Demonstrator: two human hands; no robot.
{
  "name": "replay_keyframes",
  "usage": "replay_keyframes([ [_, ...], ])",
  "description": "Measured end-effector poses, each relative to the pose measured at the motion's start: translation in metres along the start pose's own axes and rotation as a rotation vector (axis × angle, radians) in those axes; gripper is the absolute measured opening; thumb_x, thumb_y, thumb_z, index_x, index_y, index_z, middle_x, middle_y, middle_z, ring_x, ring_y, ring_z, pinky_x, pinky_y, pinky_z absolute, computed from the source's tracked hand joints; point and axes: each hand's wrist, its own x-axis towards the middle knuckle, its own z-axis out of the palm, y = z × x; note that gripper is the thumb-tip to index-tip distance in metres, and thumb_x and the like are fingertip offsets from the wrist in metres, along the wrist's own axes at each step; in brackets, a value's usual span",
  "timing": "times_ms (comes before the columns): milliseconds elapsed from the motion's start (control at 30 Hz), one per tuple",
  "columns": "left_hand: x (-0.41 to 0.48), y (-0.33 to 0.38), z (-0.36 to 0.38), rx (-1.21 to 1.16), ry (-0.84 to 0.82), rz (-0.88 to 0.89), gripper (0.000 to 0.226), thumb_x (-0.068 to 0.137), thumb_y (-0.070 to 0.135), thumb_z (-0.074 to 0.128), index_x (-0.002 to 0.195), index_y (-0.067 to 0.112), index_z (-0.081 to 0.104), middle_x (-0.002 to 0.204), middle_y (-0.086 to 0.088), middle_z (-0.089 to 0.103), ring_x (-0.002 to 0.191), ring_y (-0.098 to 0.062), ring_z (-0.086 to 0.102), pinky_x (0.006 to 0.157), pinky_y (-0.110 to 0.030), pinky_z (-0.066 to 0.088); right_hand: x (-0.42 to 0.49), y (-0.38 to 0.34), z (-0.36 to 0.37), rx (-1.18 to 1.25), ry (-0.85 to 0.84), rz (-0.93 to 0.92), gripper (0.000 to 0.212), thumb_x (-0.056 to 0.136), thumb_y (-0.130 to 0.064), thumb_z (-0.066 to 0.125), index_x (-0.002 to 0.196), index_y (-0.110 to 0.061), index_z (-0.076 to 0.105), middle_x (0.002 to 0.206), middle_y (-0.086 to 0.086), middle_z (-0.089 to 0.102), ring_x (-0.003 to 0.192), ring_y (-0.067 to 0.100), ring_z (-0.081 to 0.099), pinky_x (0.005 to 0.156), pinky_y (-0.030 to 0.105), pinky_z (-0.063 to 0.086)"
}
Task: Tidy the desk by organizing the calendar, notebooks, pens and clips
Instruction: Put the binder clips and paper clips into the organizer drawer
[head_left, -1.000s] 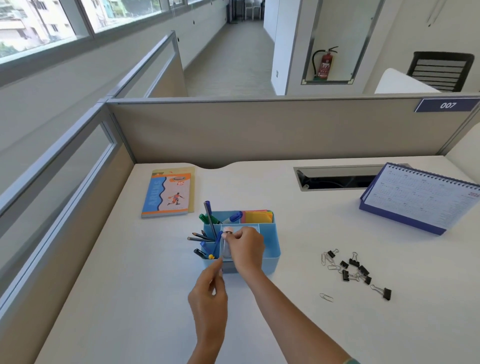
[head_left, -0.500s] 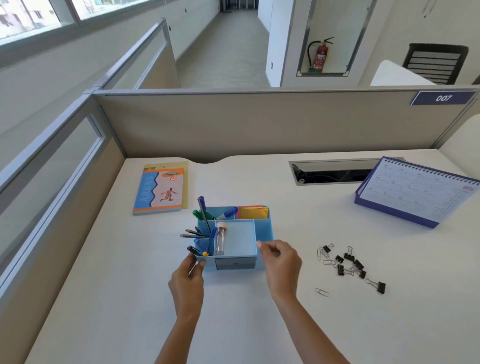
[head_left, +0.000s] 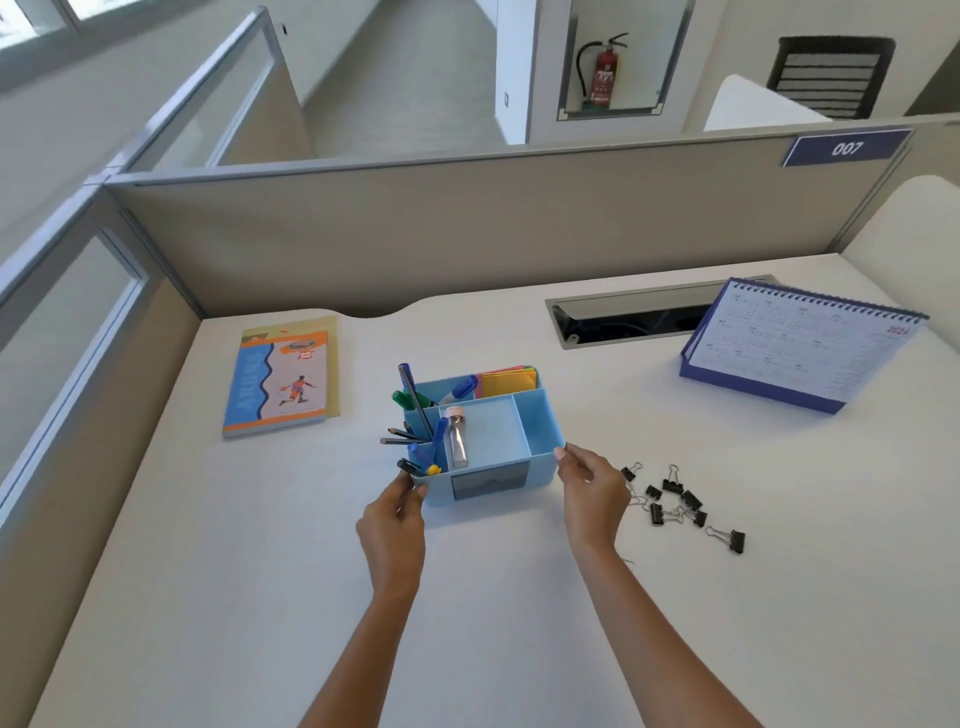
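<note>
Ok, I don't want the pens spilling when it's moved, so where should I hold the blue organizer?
Take the organizer by its two short end walls, low near the front corners, one hand from each side. Pens stick up and lean out on the left, so come in under them; the right wall is bare. The left hand and right hand sit at those corners.

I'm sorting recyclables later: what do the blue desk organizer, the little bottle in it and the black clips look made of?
Blue desk organizer: likely matte plastic, with thin, uniformly coloured moulded walls. Little bottle: clear plastic or glass, see-through body with a pinkish cap; can't tell which. Black clips: apparently painted metal bodies with shiny wire handles.
</note>
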Motion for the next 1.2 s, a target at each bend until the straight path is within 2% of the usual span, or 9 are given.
replay_keyframes([
  [100,0.010,0.008,0.016,0.004,-0.015,0.004,0.033,0.094,0.016,0.059,0.124,0.005,0.062,0.119,-0.009,0.067,0.094,-0.016,0.058,0.084,-0.021,0.039,0.018,-0.003,-0.002,-0.013,0.030,0.004,0.023,0.085,-0.022,0.068,0.103,-0.009,0.072,0.097,0.003,0.072,0.087,0.017,0.068,0.075,0.013,0.045],
  [267,0.029,0.016,0.040,0.030,-0.040,0.021,0.034,0.094,0.018,0.059,0.125,0.006,0.062,0.119,-0.008,0.067,0.095,-0.017,0.059,0.084,-0.022,0.039,0.036,-0.004,0.002,0.125,0.114,0.153,0.014,0.081,-0.026,0.072,0.088,-0.014,0.073,0.086,0.003,0.074,0.083,0.019,0.070,0.077,0.022,0.051],
  [367,0.035,0.018,0.053,0.035,-0.041,0.031,0.033,0.094,0.018,0.059,0.124,0.007,0.063,0.119,-0.008,0.068,0.095,-0.017,0.058,0.085,-0.021,0.038,0.028,0.000,0.011,0.365,0.137,0.350,0.008,0.079,-0.017,0.074,0.077,-0.010,0.070,0.078,0.007,0.071,0.069,0.015,0.068,0.080,0.033,0.058],
  [433,0.037,0.019,0.060,0.035,-0.029,0.037,0.032,0.094,0.018,0.059,0.124,0.007,0.063,0.119,-0.008,0.068,0.095,-0.016,0.057,0.085,-0.021,0.038,0.018,-0.001,0.021,0.536,0.078,0.524,0.008,0.080,-0.007,0.072,0.076,-0.003,0.067,0.076,0.012,0.066,0.064,0.014,0.064,0.078,0.032,0.059],
  [533,0.040,0.019,0.068,0.028,-0.005,0.047,0.031,0.094,0.017,0.059,0.123,0.008,0.064,0.118,-0.008,0.068,0.094,-0.013,0.057,0.085,-0.019,0.038,0.012,-0.006,0.037,0.693,0.024,0.687,0.005,0.082,-0.002,0.070,0.080,-0.001,0.065,0.079,0.013,0.064,0.071,0.019,0.064,0.075,0.030,0.059],
  [667,0.043,0.020,0.074,0.027,0.003,0.058,0.032,0.094,0.017,0.059,0.124,0.008,0.063,0.120,-0.007,0.067,0.099,-0.012,0.058,0.089,-0.018,0.039,0.018,-0.009,0.055,0.696,0.022,0.698,0.009,0.081,-0.006,0.072,0.086,-0.006,0.064,0.089,0.012,0.067,0.082,0.022,0.067,0.079,0.033,0.058],
  [800,0.044,0.018,0.077,0.011,0.007,0.065,0.033,0.094,0.018,0.058,0.125,0.008,0.062,0.121,-0.006,0.067,0.106,-0.019,0.062,0.096,-0.022,0.043,0.024,-0.008,0.065,0.719,0.045,0.692,0.011,0.081,-0.007,0.072,0.087,-0.007,0.063,0.096,0.013,0.069,0.089,0.024,0.069,0.080,0.033,0.057],
  [1033,0.044,0.019,0.082,-0.028,0.028,0.044,0.034,0.093,0.017,0.059,0.126,0.007,0.061,0.123,-0.007,0.066,0.103,-0.010,0.057,0.097,-0.019,0.038,0.022,-0.004,0.068,0.783,0.066,0.683,0.029,0.079,-0.007,0.074,0.104,0.002,0.062,0.106,0.017,0.067,0.091,0.023,0.067,0.085,0.035,0.057],
  [1200,0.044,0.019,0.082,-0.028,0.030,0.030,0.035,0.093,0.018,0.060,0.127,0.008,0.060,0.124,-0.006,0.065,0.104,-0.009,0.057,0.096,-0.018,0.038,0.008,0.005,0.060,0.806,0.046,0.665,0.032,0.078,-0.011,0.076,0.104,0.001,0.063,0.104,0.016,0.068,0.093,0.023,0.067,0.086,0.034,0.056],
])
